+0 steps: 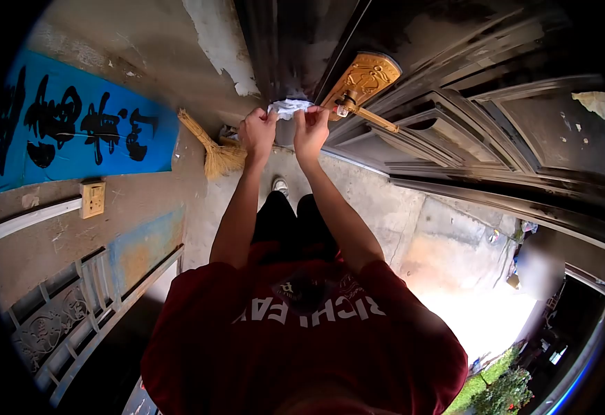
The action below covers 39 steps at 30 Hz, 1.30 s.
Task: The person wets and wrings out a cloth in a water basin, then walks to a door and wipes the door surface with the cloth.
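The left hand [257,133] and right hand [311,133] are pinching a white cloth [289,106] near a door [538,131] handle [378,121]; a broom [221,159] is resting by the floor's [378,200] edge.

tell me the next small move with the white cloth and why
Probably ease the cloth open a little: it looks bunched up, and the left hand and right hand already have it at opposite ends.
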Each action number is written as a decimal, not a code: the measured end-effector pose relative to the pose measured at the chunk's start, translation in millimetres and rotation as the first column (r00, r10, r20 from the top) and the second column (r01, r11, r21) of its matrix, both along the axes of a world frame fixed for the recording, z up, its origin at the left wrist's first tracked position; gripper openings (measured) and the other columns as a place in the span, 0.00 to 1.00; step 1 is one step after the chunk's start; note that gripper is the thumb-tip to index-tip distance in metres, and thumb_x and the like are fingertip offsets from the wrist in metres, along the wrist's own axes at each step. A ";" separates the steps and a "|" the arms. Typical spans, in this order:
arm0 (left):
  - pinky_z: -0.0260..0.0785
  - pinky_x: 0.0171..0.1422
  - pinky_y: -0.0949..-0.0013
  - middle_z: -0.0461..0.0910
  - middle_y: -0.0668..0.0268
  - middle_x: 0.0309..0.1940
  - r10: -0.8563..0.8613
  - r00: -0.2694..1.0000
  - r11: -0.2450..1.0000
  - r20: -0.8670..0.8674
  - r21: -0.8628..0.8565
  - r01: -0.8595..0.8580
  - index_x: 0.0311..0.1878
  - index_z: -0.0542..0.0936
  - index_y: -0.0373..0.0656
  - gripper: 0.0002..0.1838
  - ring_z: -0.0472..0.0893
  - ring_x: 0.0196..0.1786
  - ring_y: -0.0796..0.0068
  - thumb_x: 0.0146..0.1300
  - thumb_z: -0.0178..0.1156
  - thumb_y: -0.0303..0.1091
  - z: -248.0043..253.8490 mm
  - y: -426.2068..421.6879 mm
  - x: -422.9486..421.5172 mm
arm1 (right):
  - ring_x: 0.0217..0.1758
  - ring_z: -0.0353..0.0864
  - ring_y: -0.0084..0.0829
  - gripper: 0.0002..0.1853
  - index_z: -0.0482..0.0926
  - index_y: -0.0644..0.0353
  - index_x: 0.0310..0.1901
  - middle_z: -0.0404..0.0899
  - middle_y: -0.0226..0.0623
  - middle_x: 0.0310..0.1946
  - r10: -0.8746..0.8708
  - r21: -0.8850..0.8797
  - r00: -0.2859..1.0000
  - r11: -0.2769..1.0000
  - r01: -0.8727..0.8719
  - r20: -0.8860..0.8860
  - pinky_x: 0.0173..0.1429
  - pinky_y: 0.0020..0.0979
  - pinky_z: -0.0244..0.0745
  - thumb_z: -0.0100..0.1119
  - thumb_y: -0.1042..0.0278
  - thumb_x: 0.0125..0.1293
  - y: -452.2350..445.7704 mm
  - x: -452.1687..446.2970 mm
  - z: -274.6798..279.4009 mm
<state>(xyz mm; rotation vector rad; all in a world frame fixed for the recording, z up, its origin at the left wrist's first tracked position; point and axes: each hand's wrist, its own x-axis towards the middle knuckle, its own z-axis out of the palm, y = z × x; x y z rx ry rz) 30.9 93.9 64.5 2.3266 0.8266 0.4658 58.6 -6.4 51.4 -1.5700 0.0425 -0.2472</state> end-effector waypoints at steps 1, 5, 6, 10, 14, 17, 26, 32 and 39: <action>0.72 0.34 0.58 0.80 0.59 0.18 -0.009 1.000 1.000 -0.005 0.002 0.009 0.22 0.80 0.40 0.14 0.82 0.27 0.55 0.55 0.65 0.41 -11.1 4.7 0.2 | 0.30 0.78 0.24 0.11 0.69 0.65 0.38 0.78 0.37 0.27 -0.011 -0.085 1.000 0.996 0.010 -0.021 0.39 0.26 0.74 0.62 0.76 0.58 -1.9 -1.0 -3.7; 0.73 0.29 0.64 0.81 0.60 0.19 -0.118 0.992 0.826 -0.047 -0.560 0.072 0.25 0.80 0.37 0.12 0.83 0.23 0.67 0.58 0.63 0.36 -105.5 20.2 12.7 | 0.28 0.79 0.25 0.08 0.72 0.63 0.32 0.78 0.36 0.23 -0.104 -0.168 0.982 0.983 0.077 -0.159 0.38 0.28 0.73 0.62 0.77 0.54 -2.0 8.8 -54.6; 0.73 0.28 0.67 0.81 0.61 0.18 -0.120 0.993 0.717 0.017 -0.690 0.098 0.25 0.80 0.36 0.12 0.83 0.23 0.71 0.58 0.63 0.35 -122.2 23.3 17.6 | 0.28 0.79 0.25 0.07 0.72 0.63 0.32 0.78 0.36 0.23 -0.100 -0.174 0.979 0.982 0.069 -0.177 0.38 0.27 0.73 0.62 0.77 0.54 -2.0 9.0 -52.9; 0.74 0.27 0.70 0.82 0.61 0.18 -0.120 0.964 0.660 0.235 -0.707 0.255 0.24 0.80 0.35 0.12 0.83 0.23 0.76 0.59 0.62 0.33 -84.6 23.0 10.9 | 0.28 0.79 0.24 0.07 0.73 0.65 0.32 0.79 0.37 0.25 -0.079 -0.113 0.992 0.991 0.068 -0.094 0.37 0.26 0.73 0.62 0.78 0.55 -4.2 0.6 -29.0; 0.74 0.29 0.71 0.82 0.62 0.18 -0.218 0.972 0.871 -0.088 -0.467 0.153 0.26 0.80 0.35 0.14 0.83 0.23 0.75 0.64 0.59 0.35 10.5 19.0 -7.0 | 0.29 0.80 0.25 0.08 0.74 0.67 0.32 0.79 0.37 0.26 -0.004 -0.116 1.000 0.993 0.007 0.028 0.37 0.27 0.74 0.65 0.78 0.55 -5.9 1.5 8.6; 0.74 0.34 0.73 0.83 0.60 0.22 -0.321 0.902 0.859 -0.288 -0.490 0.149 0.29 0.82 0.35 0.16 0.84 0.25 0.72 0.66 0.56 0.39 10.4 16.4 -9.2 | 0.28 0.81 0.27 0.09 0.74 0.67 0.31 0.79 0.38 0.26 0.021 -0.138 0.998 0.990 -0.013 0.063 0.36 0.27 0.75 0.66 0.77 0.54 -10.5 3.8 6.6; 0.74 0.38 0.65 0.83 0.51 0.30 -0.471 0.864 0.842 0.178 -0.200 0.501 0.36 0.81 0.32 0.16 0.85 0.35 0.57 0.63 0.60 0.39 -12.5 14.9 -3.5 | 0.27 0.80 0.35 0.10 0.74 0.67 0.29 0.77 0.41 0.25 0.186 -0.269 0.952 0.956 -0.118 0.244 0.35 0.31 0.74 0.68 0.75 0.52 -20.4 12.9 -31.3; 0.74 0.35 0.62 0.81 0.50 0.26 -0.439 0.889 0.877 0.130 -0.151 0.456 0.34 0.82 0.33 0.16 0.84 0.31 0.54 0.62 0.61 0.41 -67.3 18.0 -2.5 | 0.29 0.80 0.39 0.10 0.75 0.65 0.29 0.77 0.42 0.26 0.230 -0.325 0.936 0.936 -0.138 0.266 0.36 0.34 0.73 0.69 0.75 0.52 -21.1 14.7 -80.3; 0.66 0.27 0.57 0.74 0.49 0.16 -0.452 0.869 0.886 0.200 -0.019 0.464 0.25 0.79 0.33 0.16 0.75 0.21 0.48 0.57 0.64 0.39 -155.2 21.6 7.4 | 0.30 0.80 0.43 0.09 0.75 0.66 0.31 0.77 0.44 0.27 0.267 -0.359 0.909 0.922 -0.144 0.320 0.34 0.34 0.73 0.68 0.75 0.54 -21.9 16.7 -142.6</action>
